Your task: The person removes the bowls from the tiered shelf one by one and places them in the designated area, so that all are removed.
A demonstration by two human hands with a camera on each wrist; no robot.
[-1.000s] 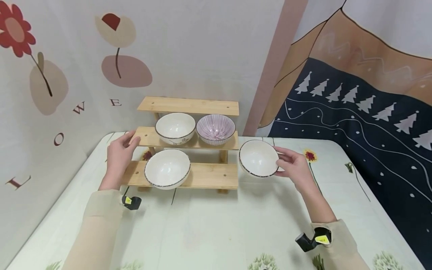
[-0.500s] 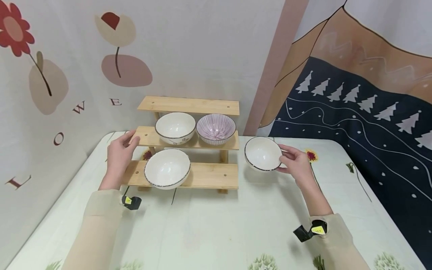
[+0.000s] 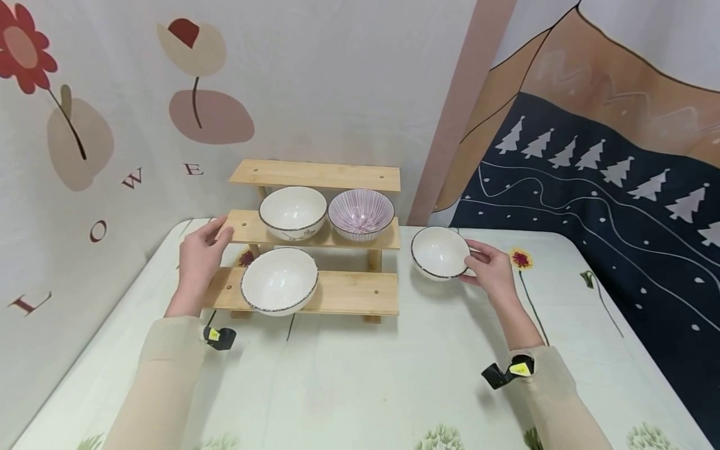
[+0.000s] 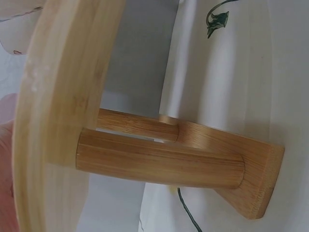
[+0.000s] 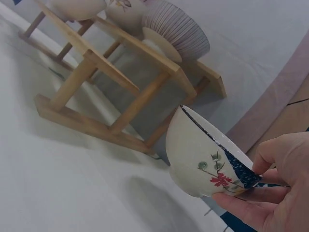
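Reads as a staged recording corner around a tabletop, cannot tell whether inside a home, lab or studio | shows a pale hanging with printed flowers and letters, back and left | shows a navy-and-brown hanging with mountain-and-tree print, right | shows a flower-print tablecloth | shows black wrist-worn cameras

bright, even head view, soft shadows on pale tablecloth, dimmer, greyer wrist views
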